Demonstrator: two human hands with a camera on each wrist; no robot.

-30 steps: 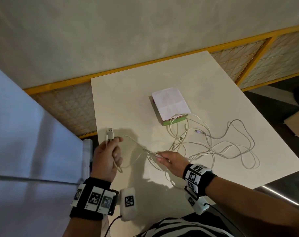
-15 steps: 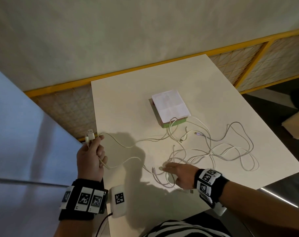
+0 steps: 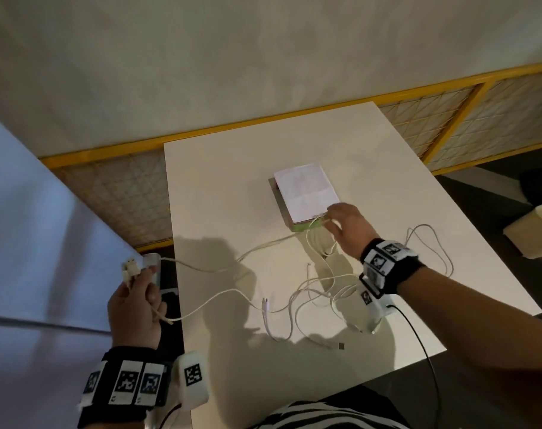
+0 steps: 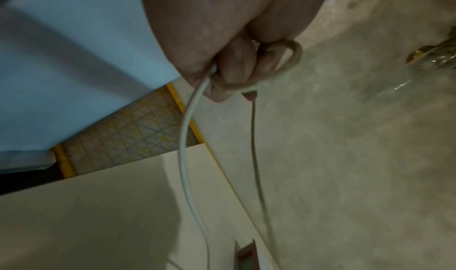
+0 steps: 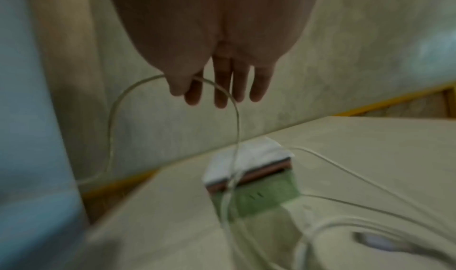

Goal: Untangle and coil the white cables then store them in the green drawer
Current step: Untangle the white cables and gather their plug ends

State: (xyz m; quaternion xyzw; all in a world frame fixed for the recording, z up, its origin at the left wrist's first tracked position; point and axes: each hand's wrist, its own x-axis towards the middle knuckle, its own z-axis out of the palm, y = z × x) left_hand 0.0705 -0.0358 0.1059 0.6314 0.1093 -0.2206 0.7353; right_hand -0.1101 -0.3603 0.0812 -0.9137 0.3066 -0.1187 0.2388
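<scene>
Several white cables (image 3: 319, 292) lie tangled on the white table (image 3: 232, 187). My left hand (image 3: 138, 292) hangs just off the table's left edge, fingers (image 4: 237, 69) curled round a cable (image 4: 184, 137) whose USB plugs (image 3: 129, 269) stick up above the fist. My right hand (image 3: 331, 219) hovers at the front of the small drawer box (image 3: 306, 193), which has a white paper top and a green drawer front (image 5: 261, 196). Thumb and forefinger pinch a raised cable loop (image 5: 222, 91). The green drawer looks closed.
A loose USB plug (image 3: 340, 346) lies near the table's front edge. A pale blue panel (image 3: 31, 243) stands at the left. Behind the table runs a yellow-framed mesh railing (image 3: 114, 193). A cardboard box (image 3: 532, 230) sits on the floor at the right.
My right hand left the tangle near the front edge and moved back to the drawer box, lifting a cable loop. My left hand stayed off the left edge, holding the plug ends.
</scene>
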